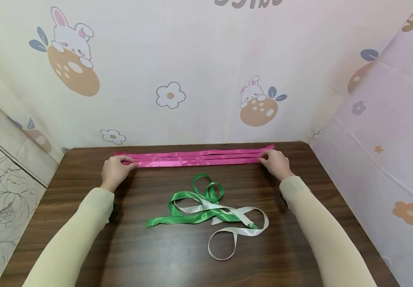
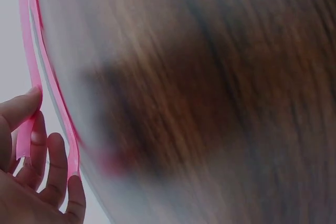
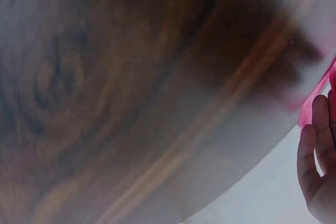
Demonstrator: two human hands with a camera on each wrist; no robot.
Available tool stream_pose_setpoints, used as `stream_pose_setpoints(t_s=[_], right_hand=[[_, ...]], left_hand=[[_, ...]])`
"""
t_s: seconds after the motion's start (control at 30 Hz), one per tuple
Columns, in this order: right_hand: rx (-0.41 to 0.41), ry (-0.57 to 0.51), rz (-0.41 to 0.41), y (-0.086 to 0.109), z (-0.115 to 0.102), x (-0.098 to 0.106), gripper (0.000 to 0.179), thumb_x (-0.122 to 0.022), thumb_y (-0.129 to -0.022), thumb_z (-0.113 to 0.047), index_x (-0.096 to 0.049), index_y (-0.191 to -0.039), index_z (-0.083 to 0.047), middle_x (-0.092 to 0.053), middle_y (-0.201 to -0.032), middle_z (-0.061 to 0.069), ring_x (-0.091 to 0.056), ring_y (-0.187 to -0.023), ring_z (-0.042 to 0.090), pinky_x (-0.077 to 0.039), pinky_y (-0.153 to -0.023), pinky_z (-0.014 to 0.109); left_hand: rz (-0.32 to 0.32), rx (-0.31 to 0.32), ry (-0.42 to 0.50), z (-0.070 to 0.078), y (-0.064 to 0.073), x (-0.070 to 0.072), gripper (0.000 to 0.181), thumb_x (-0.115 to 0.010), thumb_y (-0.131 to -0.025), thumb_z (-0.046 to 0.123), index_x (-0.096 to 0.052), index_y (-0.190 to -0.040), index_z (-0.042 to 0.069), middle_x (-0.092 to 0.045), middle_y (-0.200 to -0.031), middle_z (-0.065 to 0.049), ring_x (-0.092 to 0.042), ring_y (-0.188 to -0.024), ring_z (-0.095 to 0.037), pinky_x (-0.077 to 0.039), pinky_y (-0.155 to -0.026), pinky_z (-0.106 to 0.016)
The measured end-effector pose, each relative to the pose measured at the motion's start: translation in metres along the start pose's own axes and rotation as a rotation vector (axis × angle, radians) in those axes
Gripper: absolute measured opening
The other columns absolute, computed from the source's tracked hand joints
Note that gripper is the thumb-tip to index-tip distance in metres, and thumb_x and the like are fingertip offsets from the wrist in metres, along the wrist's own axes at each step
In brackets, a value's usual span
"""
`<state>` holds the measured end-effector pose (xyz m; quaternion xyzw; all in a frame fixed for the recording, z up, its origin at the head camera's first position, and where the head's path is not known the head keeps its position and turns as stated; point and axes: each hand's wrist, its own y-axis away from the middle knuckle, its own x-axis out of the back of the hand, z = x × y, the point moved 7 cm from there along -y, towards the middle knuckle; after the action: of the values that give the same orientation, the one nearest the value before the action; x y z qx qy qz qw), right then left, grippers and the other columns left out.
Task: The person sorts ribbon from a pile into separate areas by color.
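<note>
A glossy pink ribbon (image 1: 192, 158) stretches in several side-by-side strands along the far edge of the table. At its left end my left hand (image 1: 117, 170) pinches a strand; the left wrist view shows the thumb and a finger (image 2: 32, 95) on the ribbon (image 2: 30, 66), another strand running by the outer fingers. My right hand (image 1: 275, 162) pinches the right end between thumb and fingers. Only some of its fingers (image 3: 321, 135) and a bit of pink ribbon (image 3: 315, 100) show in the right wrist view, so the pinch itself is cut off there.
Nearer me, a loosely curled green ribbon (image 1: 188, 218) and a white ribbon (image 1: 244, 230) lie tangled mid-table. Behind the dark wooden table (image 1: 149, 259) hangs a pale curtain (image 1: 206, 115) printed with rabbits and flowers. More printed cloth (image 1: 382, 119) borders the right side.
</note>
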<state>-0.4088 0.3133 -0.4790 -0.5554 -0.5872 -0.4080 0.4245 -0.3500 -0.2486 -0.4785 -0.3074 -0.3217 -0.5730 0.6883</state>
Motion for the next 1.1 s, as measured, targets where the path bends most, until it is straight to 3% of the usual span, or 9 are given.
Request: stream_pose_setpoints(t_s=[0.3, 0.7, 0.9, 1.1], right_hand=[[-0.024, 0.023, 0.05, -0.001, -0.001, -0.008, 0.019, -0.068, -0.1, -0.024, -0.074, -0.102, -0.006, -0.076, -0.107, 0.02, -0.07, -0.093, 0.038, -0.054, -0.078, 0.06], [-0.142, 0.04, 0.131, 0.0, 0.003, -0.003, 0.027, -0.067, -0.1, -0.033, -0.074, -0.101, -0.006, -0.076, -0.106, 0.019, -0.072, -0.093, 0.041, -0.052, -0.078, 0.06], [-0.196, 0.046, 0.162, 0.003, 0.007, -0.002, 0.037, -0.071, -0.097, -0.037, -0.063, -0.099, -0.001, -0.074, -0.103, 0.026, -0.071, -0.094, 0.046, -0.053, -0.079, 0.063], [-0.233, 0.043, 0.184, 0.006, 0.008, -0.001, 0.049, -0.073, -0.096, -0.039, -0.052, -0.107, 0.003, -0.071, -0.105, 0.032, -0.07, -0.097, 0.05, -0.053, -0.081, 0.064]], left_hand=[[0.023, 0.037, -0.059, 0.0, 0.0, -0.006, 0.029, -0.076, -0.094, 0.032, -0.079, -0.107, 0.007, -0.077, -0.113, -0.02, -0.066, -0.106, -0.045, -0.048, -0.089, -0.055], [0.059, 0.103, -0.072, -0.009, -0.001, -0.009, 0.031, -0.077, -0.093, 0.034, -0.079, -0.11, 0.008, -0.076, -0.116, -0.02, -0.065, -0.109, -0.044, -0.042, -0.093, -0.057], [0.088, 0.123, -0.057, -0.012, 0.001, -0.007, 0.032, -0.078, -0.093, 0.033, -0.079, -0.113, 0.007, -0.076, -0.115, -0.02, -0.065, -0.108, -0.042, -0.04, -0.091, -0.054], [0.153, 0.113, -0.07, -0.014, 0.002, -0.003, 0.031, -0.08, -0.09, 0.031, -0.079, -0.111, 0.007, -0.075, -0.112, -0.021, -0.066, -0.104, -0.041, -0.04, -0.088, -0.056]])
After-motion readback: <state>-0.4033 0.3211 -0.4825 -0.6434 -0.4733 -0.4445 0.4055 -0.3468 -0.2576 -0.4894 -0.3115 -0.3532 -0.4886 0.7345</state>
